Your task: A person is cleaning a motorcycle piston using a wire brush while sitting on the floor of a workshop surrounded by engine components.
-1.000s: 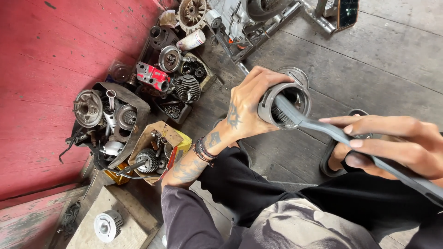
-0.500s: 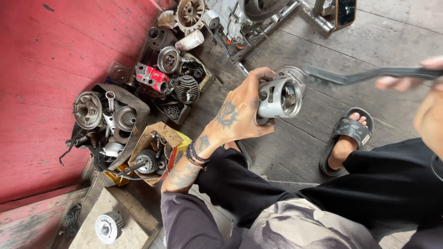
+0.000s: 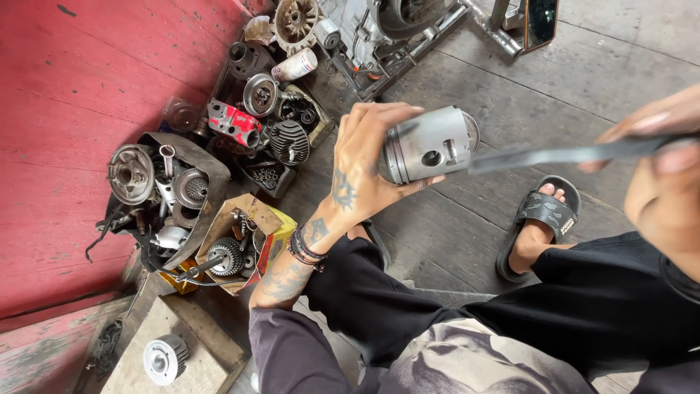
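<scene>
While the left hand wraps its fingers around a grey metal piston near the upper middle of the frame, the piston lies on its side, its ringed end toward the palm and its round side hole facing the camera. The thumb presses the lower edge and the fingers curl over the top, so the grip is closed tight on the part. The right hand, at the right edge of the frame and blurred, pinches a long flat dark blade between thumb and fingers; the blade runs leftward and its tip touches or sits just beside the open end of the piston, though which one cannot be told.

Below the piston, a foot in a black sandal rests on the grey plank floor. Black trousers fill the lower right. On the left wrist sits a stack of dark bracelets.

At the left of the frame, against a red wall, lie heaps of engine parts: a finned cylinder, a red cover, and a cardboard box holding a toothed gear. In the lower left corner a small round finned part stands on a pale block.
</scene>
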